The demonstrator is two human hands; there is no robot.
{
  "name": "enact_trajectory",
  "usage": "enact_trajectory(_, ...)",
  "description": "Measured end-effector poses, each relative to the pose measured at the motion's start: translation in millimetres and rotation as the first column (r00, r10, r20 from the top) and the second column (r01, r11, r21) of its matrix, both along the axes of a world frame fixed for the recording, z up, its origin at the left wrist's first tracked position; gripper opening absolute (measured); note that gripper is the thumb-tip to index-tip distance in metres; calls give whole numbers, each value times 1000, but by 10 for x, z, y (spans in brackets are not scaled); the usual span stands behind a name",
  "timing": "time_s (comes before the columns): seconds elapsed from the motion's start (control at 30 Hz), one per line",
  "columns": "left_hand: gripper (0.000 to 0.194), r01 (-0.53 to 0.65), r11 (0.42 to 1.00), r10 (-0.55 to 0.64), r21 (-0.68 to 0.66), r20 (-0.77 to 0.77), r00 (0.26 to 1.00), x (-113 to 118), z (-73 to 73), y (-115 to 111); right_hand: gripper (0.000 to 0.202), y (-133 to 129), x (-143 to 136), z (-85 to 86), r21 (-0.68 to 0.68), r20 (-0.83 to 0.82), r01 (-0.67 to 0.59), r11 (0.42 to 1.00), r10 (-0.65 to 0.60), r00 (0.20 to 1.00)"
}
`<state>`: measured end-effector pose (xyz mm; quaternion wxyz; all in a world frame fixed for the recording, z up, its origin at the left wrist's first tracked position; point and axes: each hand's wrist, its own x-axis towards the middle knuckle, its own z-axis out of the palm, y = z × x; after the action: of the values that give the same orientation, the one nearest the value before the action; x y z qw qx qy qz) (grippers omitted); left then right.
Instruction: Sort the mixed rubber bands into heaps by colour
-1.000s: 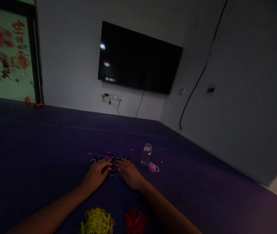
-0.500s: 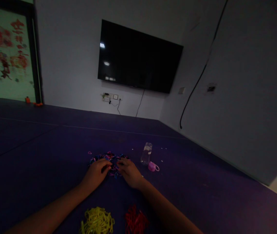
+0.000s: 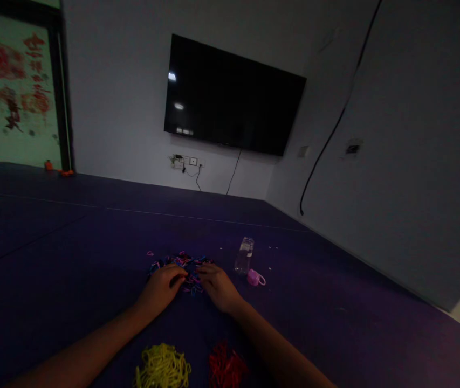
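Note:
A loose heap of mixed pink, blue and dark rubber bands [image 3: 192,290] lies in front of me on the purple surface. My left hand [image 3: 165,284] rests at the heap's left side, thumb and forefinger brought together; anything between their tips is too small and dark to make out. On the right side of the heap, my right hand [image 3: 217,284] reaches in with its fingers stretched out, and I see nothing held in it. Closer to me, between my forearms, are a pile of yellow rubber bands [image 3: 163,367] and a pile of red ones [image 3: 226,367].
Right of my hands stands a clear bottle [image 3: 244,257], with a pink cap with a loop [image 3: 256,277] beside it. One pink band [image 3: 150,253] lies apart, and small white bits are scattered nearby. A television [image 3: 233,94] hangs on the wall behind.
My right hand's fingers have loosened from a pinch and lie straighter over the heap. My left hand stays nearly in place. The whole view has shifted slightly.

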<state>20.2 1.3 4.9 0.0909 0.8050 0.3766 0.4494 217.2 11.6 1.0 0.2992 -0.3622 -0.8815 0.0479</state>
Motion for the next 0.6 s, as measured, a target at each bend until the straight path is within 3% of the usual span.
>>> enact_trajectory(0.43, 17, 3, 1000, -3, 9, 11, 1000, -8, 8, -2, 19, -7, -9, -63, -24, 10, 69, 997, -69, 998)
enact_trajectory(0.6, 18, 18, 1000, -19, 18, 28, 999, -6, 14, -6, 23, -91, -30, 21, -53, -101, 89, 995, -94, 990)
